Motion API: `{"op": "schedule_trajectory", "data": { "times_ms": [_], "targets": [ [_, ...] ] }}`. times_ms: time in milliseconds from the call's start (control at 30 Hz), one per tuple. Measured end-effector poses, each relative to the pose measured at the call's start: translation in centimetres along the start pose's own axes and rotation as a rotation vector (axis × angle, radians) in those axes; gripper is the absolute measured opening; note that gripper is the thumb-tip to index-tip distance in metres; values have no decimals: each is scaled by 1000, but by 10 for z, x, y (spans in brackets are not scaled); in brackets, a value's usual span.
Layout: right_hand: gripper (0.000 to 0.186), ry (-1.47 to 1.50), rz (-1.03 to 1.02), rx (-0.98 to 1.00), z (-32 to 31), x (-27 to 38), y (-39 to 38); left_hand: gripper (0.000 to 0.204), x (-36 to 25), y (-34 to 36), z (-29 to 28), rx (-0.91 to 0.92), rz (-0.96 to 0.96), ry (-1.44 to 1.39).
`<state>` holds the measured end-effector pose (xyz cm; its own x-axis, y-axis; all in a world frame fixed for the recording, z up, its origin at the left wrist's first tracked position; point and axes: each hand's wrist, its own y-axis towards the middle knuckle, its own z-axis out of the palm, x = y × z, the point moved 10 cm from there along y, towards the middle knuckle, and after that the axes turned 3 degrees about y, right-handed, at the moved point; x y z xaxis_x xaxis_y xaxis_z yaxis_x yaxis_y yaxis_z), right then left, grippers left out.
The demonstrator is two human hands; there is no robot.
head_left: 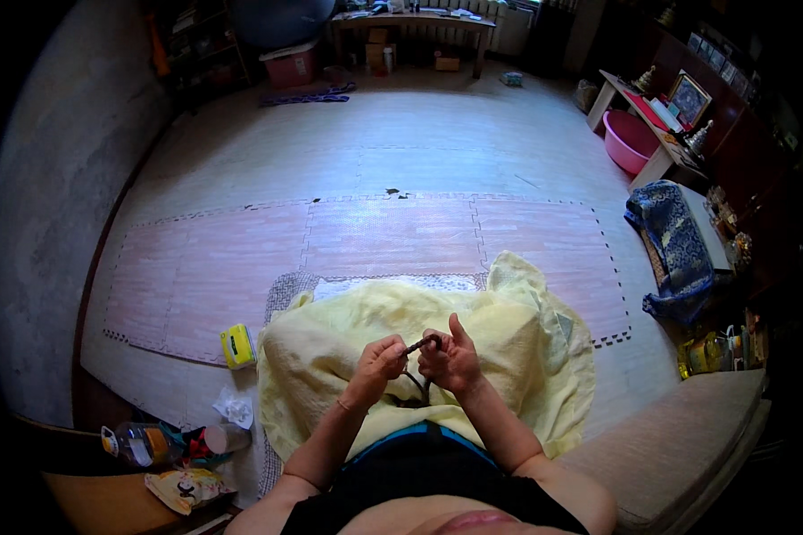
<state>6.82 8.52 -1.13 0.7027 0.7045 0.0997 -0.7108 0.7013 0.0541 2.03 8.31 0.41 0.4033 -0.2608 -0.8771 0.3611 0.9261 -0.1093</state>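
Cord: thin dark brown cord with a braided look [420, 345], material not clear; stretched between both hands above the lap, slack length hanging below in a bend toward the cloth.
Left hand: the left hand [381, 359] has thumb and fingers pinched together on the cord.
Right hand: the right hand [451, 361] has its fingers curled in on the cord near a bend, thumb raised clear.
Cord weight and body: judged light; bends readily where slack, straightens between the hands. Probably not fragile; slipperiness cannot be told.
Cord hold points: best pinched at either side of the short straight run, thumb against index finger; the hanging bend looks a poor place, likely to swing.
Lap cloth: pale yellow, loosely rumpled fabric sheet [326, 332] spread under the hands; soft by its folds, could snag or hide the lower cord, whose end is unclear.
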Motion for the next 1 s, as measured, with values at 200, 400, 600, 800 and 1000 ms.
{"op": "schedule_trajectory", "data": {
  "times_ms": [200,400,600,800,1000],
  "targets": [
    [58,-55,50,-42,-8,-5,-2,19,-3,0,-10,-64,82,15],
    [59,23,21,4,-3,0,-2,17,-3,-3,7,42,20,-218],
    [58,-45,-6,-53,-7,1,-2,17,11,-5,6,117,-23,-347],
    [54,-37,-36,13,-4,3,-1,20,0,-11,29,283,-91,-221],
    [49,-21,-1,-16,-5,0,-3,24,5,-7,24,267,-102,-250]
  ]
}}
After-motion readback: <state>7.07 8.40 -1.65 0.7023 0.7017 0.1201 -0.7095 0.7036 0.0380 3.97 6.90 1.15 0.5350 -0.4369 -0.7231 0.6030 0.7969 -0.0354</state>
